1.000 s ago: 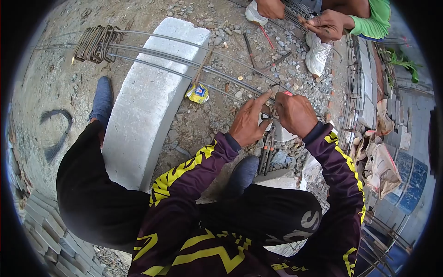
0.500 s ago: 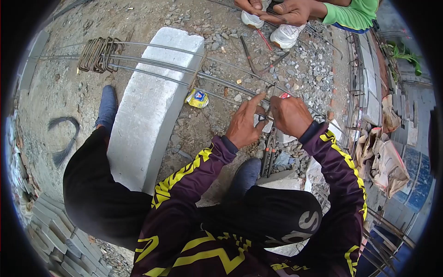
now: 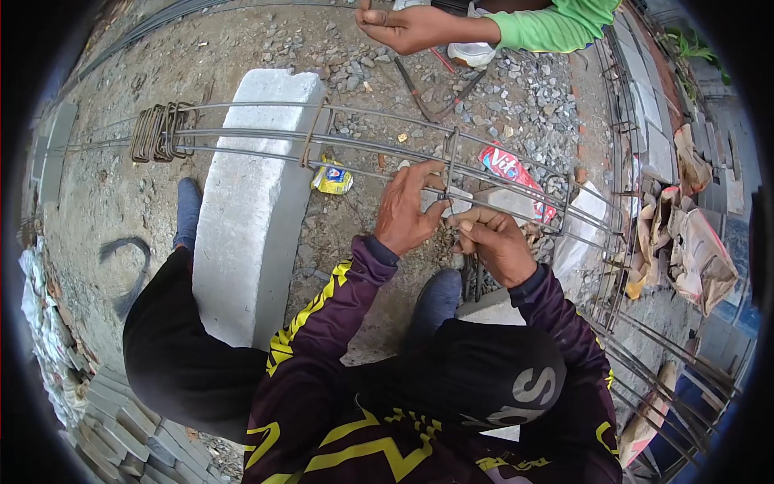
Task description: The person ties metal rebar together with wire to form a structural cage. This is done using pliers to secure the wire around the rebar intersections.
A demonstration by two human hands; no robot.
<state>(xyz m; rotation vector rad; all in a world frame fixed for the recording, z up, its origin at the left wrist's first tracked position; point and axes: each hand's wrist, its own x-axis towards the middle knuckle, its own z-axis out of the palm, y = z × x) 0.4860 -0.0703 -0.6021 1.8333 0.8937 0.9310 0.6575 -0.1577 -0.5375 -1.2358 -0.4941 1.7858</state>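
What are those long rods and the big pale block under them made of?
The long rods look like steel reinforcing bar: thin, grey-brown and dull, probably lightly rusted. The block looks like cast concrete: pale grey, matt and rough, with squared edges.

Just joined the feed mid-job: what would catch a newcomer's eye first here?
The long steel bars running across the middle, propped on a pale concrete block, with the left hand closed on a stirrup and the right hand, fingers pinched, just beside it. At the top edge, a co-worker's hand in a bright green sleeve reaches in over the gravel.
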